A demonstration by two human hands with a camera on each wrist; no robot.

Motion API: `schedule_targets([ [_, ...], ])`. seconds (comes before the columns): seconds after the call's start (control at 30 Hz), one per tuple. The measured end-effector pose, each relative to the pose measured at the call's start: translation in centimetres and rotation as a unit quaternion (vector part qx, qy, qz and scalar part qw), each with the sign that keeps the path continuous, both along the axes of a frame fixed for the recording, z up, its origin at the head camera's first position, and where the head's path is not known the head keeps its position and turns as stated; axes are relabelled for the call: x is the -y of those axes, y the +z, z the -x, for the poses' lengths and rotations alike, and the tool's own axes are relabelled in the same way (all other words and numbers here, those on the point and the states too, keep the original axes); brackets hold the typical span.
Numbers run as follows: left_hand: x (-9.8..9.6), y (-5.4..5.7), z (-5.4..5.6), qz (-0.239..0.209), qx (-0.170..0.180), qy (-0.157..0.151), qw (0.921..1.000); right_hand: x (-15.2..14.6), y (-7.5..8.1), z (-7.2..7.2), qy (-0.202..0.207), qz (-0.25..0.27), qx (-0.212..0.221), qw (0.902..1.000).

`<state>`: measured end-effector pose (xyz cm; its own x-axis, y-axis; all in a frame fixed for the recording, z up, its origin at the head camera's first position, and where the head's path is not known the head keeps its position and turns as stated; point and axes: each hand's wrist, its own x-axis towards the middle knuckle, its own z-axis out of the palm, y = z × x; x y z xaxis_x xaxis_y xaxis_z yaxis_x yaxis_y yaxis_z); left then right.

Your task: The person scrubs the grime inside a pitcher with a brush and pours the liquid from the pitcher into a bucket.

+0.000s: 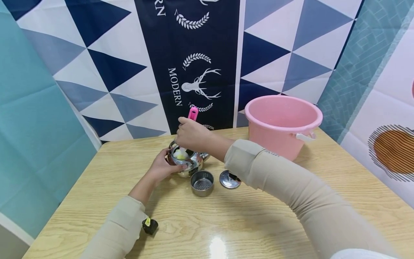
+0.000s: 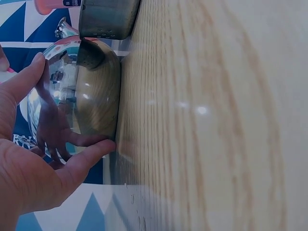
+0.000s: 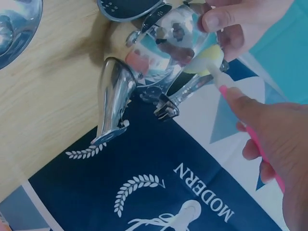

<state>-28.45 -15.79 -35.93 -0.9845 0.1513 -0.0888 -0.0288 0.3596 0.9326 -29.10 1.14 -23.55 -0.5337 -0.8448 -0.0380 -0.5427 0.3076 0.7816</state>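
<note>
Fingers of the left hand point(image 1: 161, 167) grasped the steel teapot point(image 1: 194, 165) on the desk point(image 1: 181, 225); the right hand point(image 1: 194, 136) gripped the pink-handled sponge brush point(image 1: 193, 113), its head in the teapot's mouth. Even scrubbing seemed to need a steady teapot.

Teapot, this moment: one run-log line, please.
left hand: holds teapot | right hand: grips pink-handled sponge at teapot opening | strainer, lid: on table
</note>
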Motion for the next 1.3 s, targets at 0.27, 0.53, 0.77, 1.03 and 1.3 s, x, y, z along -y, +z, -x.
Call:
schedule_targets([
  [0.27, -0.1, -0.1, 0.1, -0.002, -0.009, -0.013, 0.9999, 1.0, -0.7, 0.3, -0.018, 0.009, -0.044, 0.9988],
  [0.53, -0.3, 0.1, 0.1, 0.002, -0.014, -0.013, 0.9998, 1.2, -0.6, 0.4, -0.055, 0.007, -0.058, 0.9967],
  [0.77, -0.3, 0.0, 0.1, 0.01, -0.009, 0.0, 0.9999, 0.7, 0.2, 0.4, -0.058, -0.005, -0.049, 0.9971],
  [1.03, -0.1, -0.1, 0.1, 0.008, 0.0, 0.01, 0.9999, 0.4, 0.9, 0.1, -0.033, -0.029, -0.026, 0.9987],
  [1.3, -0.1, 0.0, 0.0, -0.001, 0.003, 0.011, 0.9999, -0.1, 1.3, -0.2, -0.024, -0.015, 0.003, 0.9996],
])
